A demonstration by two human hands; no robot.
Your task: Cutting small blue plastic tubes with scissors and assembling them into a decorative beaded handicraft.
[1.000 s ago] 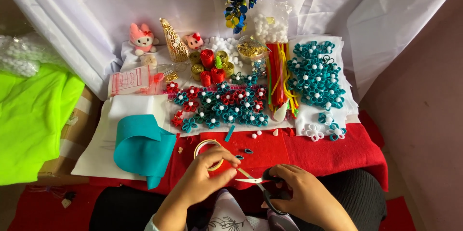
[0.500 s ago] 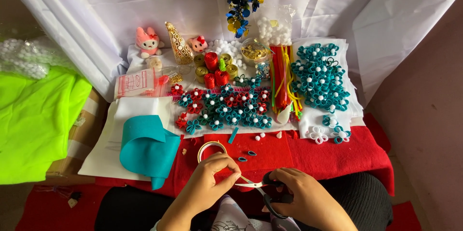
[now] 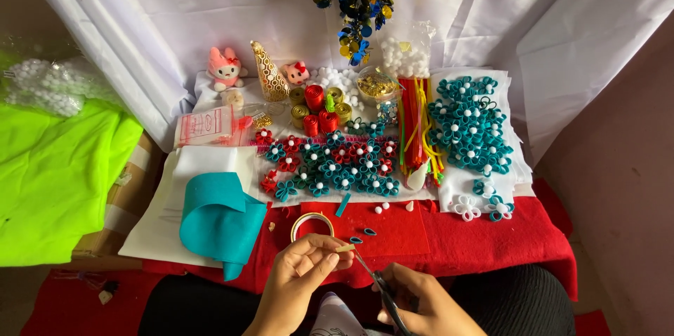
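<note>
I pinch a small pale strip (image 3: 345,247) between my left hand's (image 3: 303,274) thumb and fingertips, holding it just above the red felt (image 3: 491,227) beside the tape roll (image 3: 312,224), so the scissors (image 3: 379,287) gripped in my right hand (image 3: 414,301) can meet its free end.

The bottom edge of the frame cuts off the right hand (image 3: 414,304) and the scissors (image 3: 382,287) handles, and the small strip (image 3: 345,247) pinched in the left hand (image 3: 305,273) is too tiny to identify.
</note>
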